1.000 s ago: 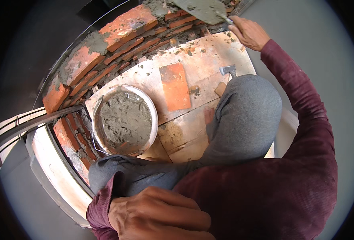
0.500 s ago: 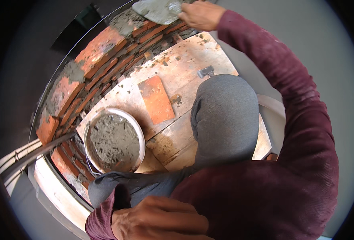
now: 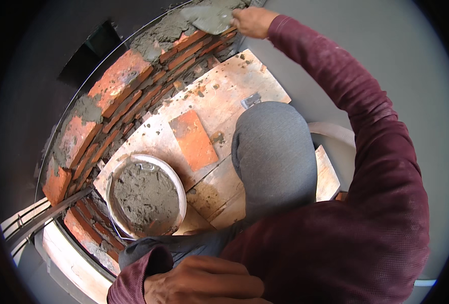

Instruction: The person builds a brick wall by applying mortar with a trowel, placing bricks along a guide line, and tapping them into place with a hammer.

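Observation:
My right hand [image 3: 253, 21] is closed round the handle of a trowel [image 3: 204, 19] at the far end of a brick wall [image 3: 120, 78]. The trowel's blade lies over the wet grey mortar [image 3: 166, 33] on the top course. My left hand [image 3: 204, 281] rests low in front of my body, its fingers curled; whatever they may hold is hidden. To the left stands a round pale bucket [image 3: 182, 187] filled with grey mortar [image 3: 143, 195]. A single flat orange brick [image 3: 194, 141] lies right of the bucket.
Mortar-spattered boards [image 3: 234, 83] form the surface under the bucket and loose brick. A small grey object [image 3: 251, 100] lies beyond my knee [image 3: 275, 152]. A string [image 3: 90, 76] runs along the wall's far side. A grey wall [image 3: 326, 35] rises at right. A bar [image 3: 47, 215] crosses the lower left.
The trowel blade now lies lower and smeared against the mortar at the wall's end. The view has shifted slightly. My left hand stays curled in nearly the same place.

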`<state>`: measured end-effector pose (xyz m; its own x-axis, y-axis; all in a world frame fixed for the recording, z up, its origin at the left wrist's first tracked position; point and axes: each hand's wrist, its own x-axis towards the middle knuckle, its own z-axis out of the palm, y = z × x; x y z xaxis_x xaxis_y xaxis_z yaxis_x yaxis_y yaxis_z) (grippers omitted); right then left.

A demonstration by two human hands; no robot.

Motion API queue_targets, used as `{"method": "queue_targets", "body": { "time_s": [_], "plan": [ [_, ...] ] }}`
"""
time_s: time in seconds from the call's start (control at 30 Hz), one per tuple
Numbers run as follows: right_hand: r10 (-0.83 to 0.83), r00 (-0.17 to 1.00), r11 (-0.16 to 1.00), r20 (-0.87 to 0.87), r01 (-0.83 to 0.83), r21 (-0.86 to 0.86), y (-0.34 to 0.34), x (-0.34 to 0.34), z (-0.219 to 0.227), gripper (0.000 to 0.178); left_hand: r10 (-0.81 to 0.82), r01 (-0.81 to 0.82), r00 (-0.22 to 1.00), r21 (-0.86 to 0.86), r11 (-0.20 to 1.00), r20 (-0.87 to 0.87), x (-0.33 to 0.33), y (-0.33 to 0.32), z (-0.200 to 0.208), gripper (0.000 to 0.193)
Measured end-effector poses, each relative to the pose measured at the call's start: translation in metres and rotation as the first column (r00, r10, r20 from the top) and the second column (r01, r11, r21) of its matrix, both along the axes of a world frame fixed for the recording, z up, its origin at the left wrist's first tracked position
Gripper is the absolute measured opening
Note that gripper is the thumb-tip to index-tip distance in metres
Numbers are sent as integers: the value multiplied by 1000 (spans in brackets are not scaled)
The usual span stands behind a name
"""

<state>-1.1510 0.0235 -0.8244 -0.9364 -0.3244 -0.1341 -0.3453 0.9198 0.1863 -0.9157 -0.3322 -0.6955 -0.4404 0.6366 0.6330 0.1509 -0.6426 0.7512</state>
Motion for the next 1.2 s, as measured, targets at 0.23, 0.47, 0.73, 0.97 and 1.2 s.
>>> {"method": "queue_targets", "body": {
  "time_s": [0.23, 0.47, 0.73, 0.97, 1.2],
  "plan": [
    [-16, 988, 925, 154, -44, 376, 28, -42, 1, 33, 102, -101, 995, -111, 989, 2, -8, -20, -14, 78],
    [-421, 547, 196, 724, 834, -516, -20, -10, 5, 43, -298, 64, 935, -736, 674, -191, -9, -36, -27, 53],
    [-426, 797, 197, 429, 544, -816, -52, 56, -33, 34, -415, -132, 840, -873, 470, -351, 11, -54, -65, 55],
    [-529, 682, -521, 506, 210, -827, -55, 46, -153, 30, -426, -266, 848, -949, 170, -315, 0, -57, -76, 52],
    [-246, 869, -187, 430, 392, -901, -178, 74, -182, 27, -331, -402, 850, -910, 96, -410, 5, -74, -94, 54]
  ]
}}
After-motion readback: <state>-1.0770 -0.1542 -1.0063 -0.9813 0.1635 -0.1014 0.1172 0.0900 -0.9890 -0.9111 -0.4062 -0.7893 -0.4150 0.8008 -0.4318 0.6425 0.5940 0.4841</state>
